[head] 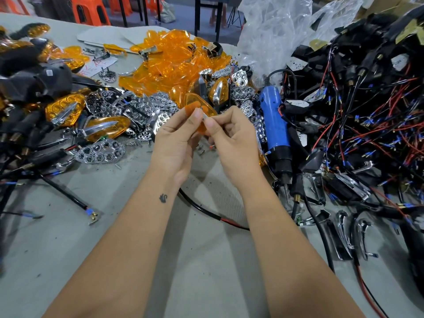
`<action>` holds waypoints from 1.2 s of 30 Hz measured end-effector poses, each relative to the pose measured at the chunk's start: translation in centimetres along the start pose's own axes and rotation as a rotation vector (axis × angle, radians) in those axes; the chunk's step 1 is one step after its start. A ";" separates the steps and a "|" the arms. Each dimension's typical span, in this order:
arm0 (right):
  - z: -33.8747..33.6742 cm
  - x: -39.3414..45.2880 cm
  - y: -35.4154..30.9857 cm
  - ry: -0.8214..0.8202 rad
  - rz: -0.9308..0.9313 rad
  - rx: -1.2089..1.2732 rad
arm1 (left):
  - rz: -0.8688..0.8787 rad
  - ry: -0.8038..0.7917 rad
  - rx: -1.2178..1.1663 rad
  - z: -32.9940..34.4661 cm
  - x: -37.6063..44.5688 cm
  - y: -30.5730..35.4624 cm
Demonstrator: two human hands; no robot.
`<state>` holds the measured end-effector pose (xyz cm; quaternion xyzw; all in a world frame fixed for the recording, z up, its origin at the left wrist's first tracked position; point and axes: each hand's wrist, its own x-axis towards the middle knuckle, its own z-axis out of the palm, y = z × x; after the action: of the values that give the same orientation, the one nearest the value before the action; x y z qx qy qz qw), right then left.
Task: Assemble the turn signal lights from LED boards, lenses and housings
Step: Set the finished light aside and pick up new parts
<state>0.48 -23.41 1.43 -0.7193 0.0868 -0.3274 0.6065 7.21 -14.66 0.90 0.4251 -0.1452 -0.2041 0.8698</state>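
Above the grey table [206, 260], at mid-frame, both hands meet around one amber lens [197, 105]. Left hand [176, 138]: fingers curled, thumb and forefinger pinching the lens's near edge. Right hand [231, 138]: fingers curled, thumb and forefinger pinching a small silvery piece [205, 115] against the lens; what the piece is cannot be told. Behind the hands, a heap of loose amber lenses [174, 63]. Left of them, chrome reflector plates [101, 152] and finished lights with black housings [62, 109]. Just right of the right hand, a blue electric screwdriver [273, 120] lying on the table; farther right, a tangle of black and red wiring [367, 111].
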 end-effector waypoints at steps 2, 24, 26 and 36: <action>0.0 0.0 0.0 -0.034 -0.001 0.032 | -0.022 -0.007 -0.022 0.1 0.0 0.0; -0.2 0.5 0.3 -0.030 0.169 0.255 | 0.001 0.064 0.002 -0.2 0.3 0.3; -0.2 0.5 0.3 -0.023 0.171 0.248 | 0.011 0.055 0.028 -0.2 0.3 0.2; -0.1 0.9 0.2 0.014 0.292 0.308 | 0.063 0.059 0.125 -0.2 0.2 0.0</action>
<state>1.18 -23.98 1.62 -0.5956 0.1433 -0.2504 0.7497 7.49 -14.65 0.81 0.4795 -0.1451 -0.1545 0.8515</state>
